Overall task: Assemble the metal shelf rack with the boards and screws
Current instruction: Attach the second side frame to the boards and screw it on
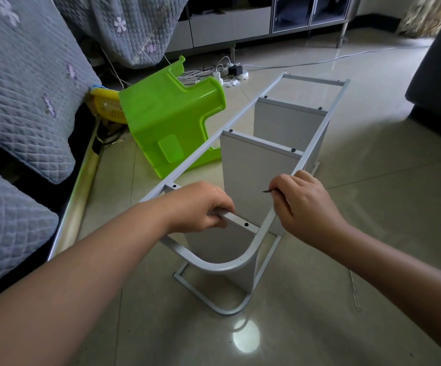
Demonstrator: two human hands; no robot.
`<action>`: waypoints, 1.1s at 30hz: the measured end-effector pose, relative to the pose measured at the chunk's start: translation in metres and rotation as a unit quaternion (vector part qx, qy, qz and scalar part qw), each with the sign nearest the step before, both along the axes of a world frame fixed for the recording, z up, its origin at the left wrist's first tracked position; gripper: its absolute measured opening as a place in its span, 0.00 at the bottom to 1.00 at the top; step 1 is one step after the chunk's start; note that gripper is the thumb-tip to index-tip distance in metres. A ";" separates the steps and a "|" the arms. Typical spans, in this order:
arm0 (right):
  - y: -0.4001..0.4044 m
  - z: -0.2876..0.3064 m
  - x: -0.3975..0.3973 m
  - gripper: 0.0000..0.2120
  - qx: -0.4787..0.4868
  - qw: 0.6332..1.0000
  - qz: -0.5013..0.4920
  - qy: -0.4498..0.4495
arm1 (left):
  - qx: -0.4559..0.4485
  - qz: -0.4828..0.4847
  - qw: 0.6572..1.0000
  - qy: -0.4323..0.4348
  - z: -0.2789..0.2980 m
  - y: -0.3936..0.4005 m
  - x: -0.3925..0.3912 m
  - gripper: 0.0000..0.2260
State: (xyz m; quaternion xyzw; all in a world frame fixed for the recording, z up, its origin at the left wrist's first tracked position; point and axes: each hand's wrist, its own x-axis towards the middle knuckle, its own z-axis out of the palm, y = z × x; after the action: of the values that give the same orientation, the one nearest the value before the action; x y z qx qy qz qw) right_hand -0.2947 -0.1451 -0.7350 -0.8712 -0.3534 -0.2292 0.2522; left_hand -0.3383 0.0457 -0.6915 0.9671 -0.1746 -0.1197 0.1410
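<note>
Now | left hand (200, 207) grips rack crossbar (240, 223) | right hand (301, 204) pinches screw (268, 191)

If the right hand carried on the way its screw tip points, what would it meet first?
Probably the left hand: the dark screw pinched in the right hand points left toward it, though depth is unclear.

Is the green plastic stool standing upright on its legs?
No. The green plastic stool lies tipped on its side on the floor, beside the rack frame.

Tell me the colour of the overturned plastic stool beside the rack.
Bright lime green stool, clearest in the head view.
</note>
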 end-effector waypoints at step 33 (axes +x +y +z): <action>0.051 0.077 -0.047 0.05 -0.418 0.889 0.086 0.168 | -0.041 0.021 0.999 -0.002 0.000 0.008 -0.006 0.09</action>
State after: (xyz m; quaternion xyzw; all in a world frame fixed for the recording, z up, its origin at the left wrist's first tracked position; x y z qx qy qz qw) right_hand -0.3420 -0.0938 -0.6581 -0.8878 -0.4422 0.1125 -0.0609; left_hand -0.3440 0.0541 -0.6911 0.9641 -0.1594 -0.1077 0.1830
